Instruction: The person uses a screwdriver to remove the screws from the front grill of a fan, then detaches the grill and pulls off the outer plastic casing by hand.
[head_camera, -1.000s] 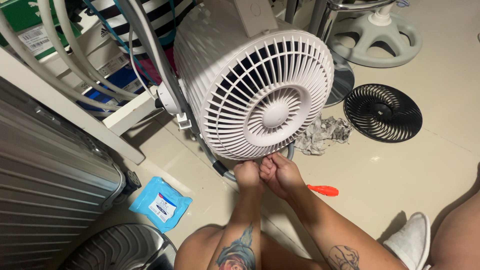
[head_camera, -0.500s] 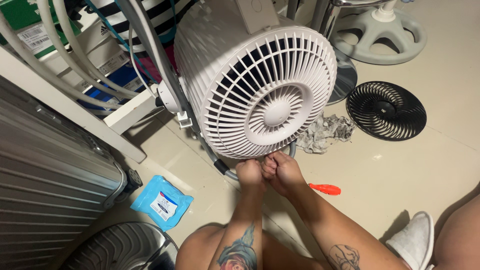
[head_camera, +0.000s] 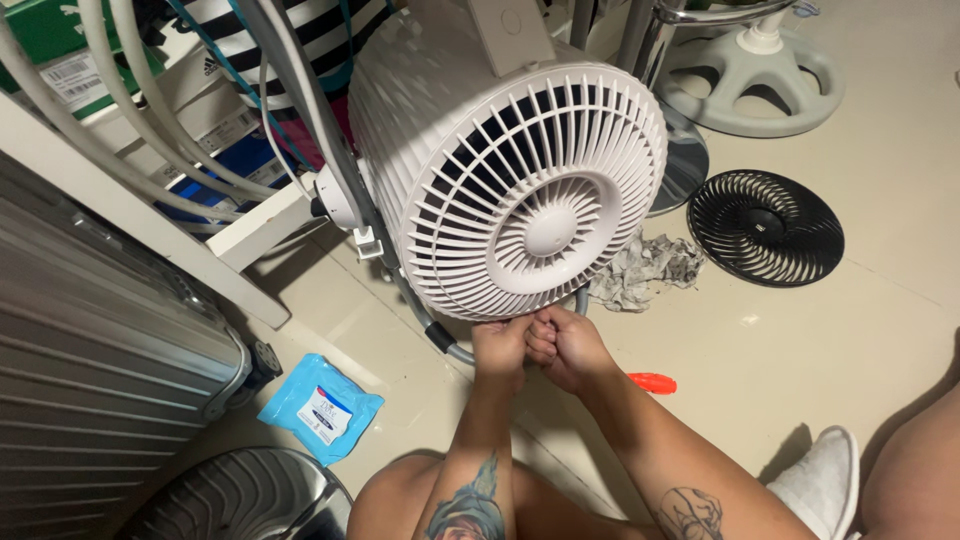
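While fisted, left hand (head_camera: 498, 347), right hand (head_camera: 566, 345) touch fan grille (head_camera: 535, 200) rim.

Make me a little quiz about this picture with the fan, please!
1. True or false: both hands, left hand and right hand, are at the bottom edge of the white fan.
2. What colour is the round grille lying on the floor?
3. The blue wipes packet lies beside: A) the grey suitcase, B) the white shoe.

Key: 1 true; 2 black; 3 A.
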